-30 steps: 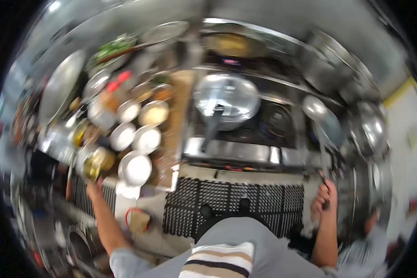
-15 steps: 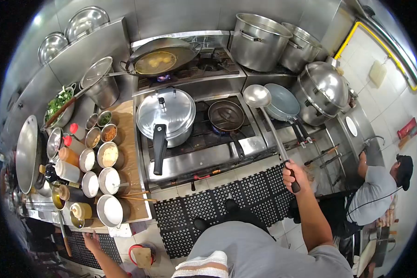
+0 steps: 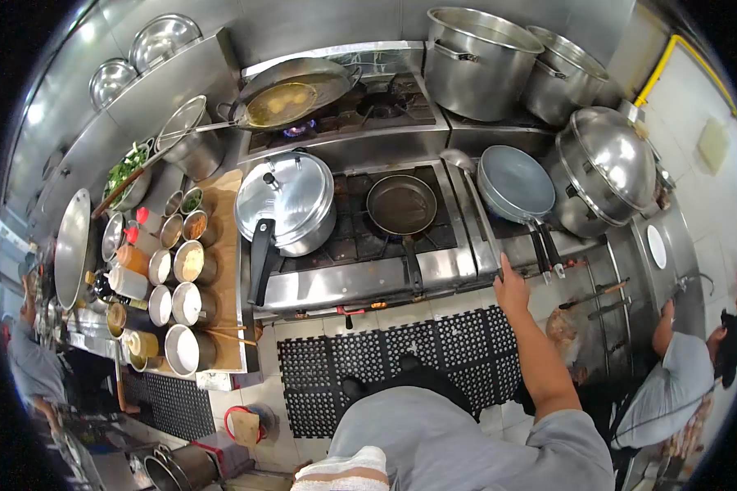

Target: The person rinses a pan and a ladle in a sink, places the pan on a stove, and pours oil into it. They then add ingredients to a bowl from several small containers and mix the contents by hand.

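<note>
My right hand (image 3: 512,290) is closed around the black-handled end of a long steel ladle (image 3: 485,214), with a finger stretched along the shaft. The ladle's bowl (image 3: 457,159) rests near the back of the stove, between the burner and a grey frying pan (image 3: 516,184). A small dark frying pan (image 3: 401,204) sits on the burner left of the ladle. Beside it stands a pressure cooker (image 3: 287,200) with its lid on. My left hand is out of view.
Behind, a wok (image 3: 291,90) holds round yellowish pieces in liquid over a flame. Stockpots (image 3: 483,69) and a domed steamer (image 3: 606,164) stand right. Seasoning cups and squeeze bottles (image 3: 131,282) crowd the left board (image 3: 229,311). A co-worker (image 3: 671,376) stands at the right sink.
My right hand has lowered the ladle from above the stove to beside the grey pan, its bowl now farther back. My left hand has left the view at the lower left.
</note>
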`<state>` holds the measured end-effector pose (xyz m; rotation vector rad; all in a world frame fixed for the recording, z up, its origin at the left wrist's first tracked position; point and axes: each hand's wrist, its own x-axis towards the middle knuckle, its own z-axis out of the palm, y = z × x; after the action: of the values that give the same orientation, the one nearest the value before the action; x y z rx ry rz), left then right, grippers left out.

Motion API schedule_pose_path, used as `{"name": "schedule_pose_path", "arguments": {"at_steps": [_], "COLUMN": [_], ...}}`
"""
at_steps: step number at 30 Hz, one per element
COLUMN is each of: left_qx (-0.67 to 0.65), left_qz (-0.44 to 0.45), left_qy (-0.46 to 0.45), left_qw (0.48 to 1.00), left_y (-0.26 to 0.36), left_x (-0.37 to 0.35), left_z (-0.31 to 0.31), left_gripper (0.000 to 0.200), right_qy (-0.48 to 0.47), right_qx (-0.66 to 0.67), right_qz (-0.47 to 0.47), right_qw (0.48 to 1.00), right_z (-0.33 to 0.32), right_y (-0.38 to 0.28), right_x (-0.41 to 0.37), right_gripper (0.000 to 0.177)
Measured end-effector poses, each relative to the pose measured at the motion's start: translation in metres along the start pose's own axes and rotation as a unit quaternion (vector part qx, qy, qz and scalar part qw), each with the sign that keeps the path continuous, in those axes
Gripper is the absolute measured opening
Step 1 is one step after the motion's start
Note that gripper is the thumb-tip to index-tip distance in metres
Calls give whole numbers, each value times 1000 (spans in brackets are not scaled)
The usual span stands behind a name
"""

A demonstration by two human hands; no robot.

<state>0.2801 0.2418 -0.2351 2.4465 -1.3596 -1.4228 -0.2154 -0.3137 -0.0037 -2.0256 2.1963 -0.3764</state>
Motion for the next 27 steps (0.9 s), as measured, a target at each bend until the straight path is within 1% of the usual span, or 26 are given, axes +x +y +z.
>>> {"name": "schedule_pose_path", "arguments": {"at_steps": [1, 2, 3, 4, 5, 6, 7, 8, 9, 10, 11, 13, 14, 15, 16, 17, 18, 19, 20, 21, 22, 23, 25, 26, 27], "left_qx": [81, 142, 176, 165, -38, -316, -498, -501, -515, -527, -529, -523, -531, -534, -548, -560, -513, -361, -144, 37, 58, 59, 59, 24, -56], "left_qz": [33, 56, 64, 50, -43, -139, -215, -222, -218, -212, -220, -218, -197, -200, -220, -239, -291, -224, -143, -59, -51, -51, 0, -31, -80], "left_qy": [-2, 4, 17, 28, 10, 43, 110, 117, 167, 214, 218, 231, 221, 225, 205, 184, 183, 117, 76, 79, 49, 50, 117, 121, 128], "left_qw": [996, 988, 982, 985, 998, 938, 833, 828, 812, 794, 790, 791, 794, 790, 781, 771, 787, 897, 976, 994, 996, 996, 991, 992, 987], "left_y": [13, 23, 31, 42, 58, 87, 133, 164, 189, 204, 212, 221, 216, 216, 214, 213, 212, 180, 149, 124, 106, 97, 86, 85, 89], "left_x": [-1, 0, -4, -3, -5, -9, -19, -27, -35, -40, -43, -50, -52, -56, -61, -66, -68, -68, -68, -69, -68, -75, -86, -93, -96], "left_z": [13, 19, 23, 24, 15, -3, -32, -51, -67, -73, -72, -66, -53, -40, -23, -7, 11, 46, 80, 108, 127, 133, 138, 132, 122], "left_gripper": [39, 38, 38, 37, 34, 31, 29, 29, 25, 21, 21, 21, 19, 19, 19, 19, 18, 18, 19, 20, 21, 21, 21, 21, 22], "right_qy": [41, 27, 19, 7, -4, -12, -19, -3, 12, -41, -49, 45, 46, 73, 30, -67, -151, -225, -291, -292, -342, -389, -383, -377, -379], "right_qx": [-25, -33, -29, -34, -40, -34, -29, 16, 59, 55, 55, 73, 114, 146, 189, 339, 432, 548, 645, 646, 684, 716, 709, 702, 701], "right_qz": [-46, -41, -51, -37, -24, -4, -12, 4, 21, 37, 31, -56, -68, -101, -97, -41, 0, 99, 194, 191, 194, 195, 207, 218, 214], "right_qw": [998, 998, 998, 999, 999, 999, 999, 1000, 998, 997, 997, 995, 990, 981, 977, 937, 889, 799, 680, 679, 615, 546, 554, 564, 565], "right_z": [18, 30, 42, 52, 64, 77, 91, 105, 114, 104, 109, 119, 109, 118, 97, 109, 124, 126, 127, 126, 125, 125, 134, 140, 143], "right_y": [11, 18, 26, 32, 37, 43, 50, 56, 60, 52, 54, 56, 41, 30, 0, -15, -29, -51, -73, -90, -104, -113, -127, -133, -137], "right_x": [10, 17, 22, 27, 31, 34, 34, 35, 37, 37, 37, 35, 34, 34, 28, 26, 26, 27, 30, 34, 38, 40, 45, 47, 48], "right_gripper": [60, 59, 59, 57, 55, 52, 52, 52, 52, 51, 51, 50, 49, 48, 45, 45, 47, 44, 41, 41, 37, 34, 32, 30, 30]}}
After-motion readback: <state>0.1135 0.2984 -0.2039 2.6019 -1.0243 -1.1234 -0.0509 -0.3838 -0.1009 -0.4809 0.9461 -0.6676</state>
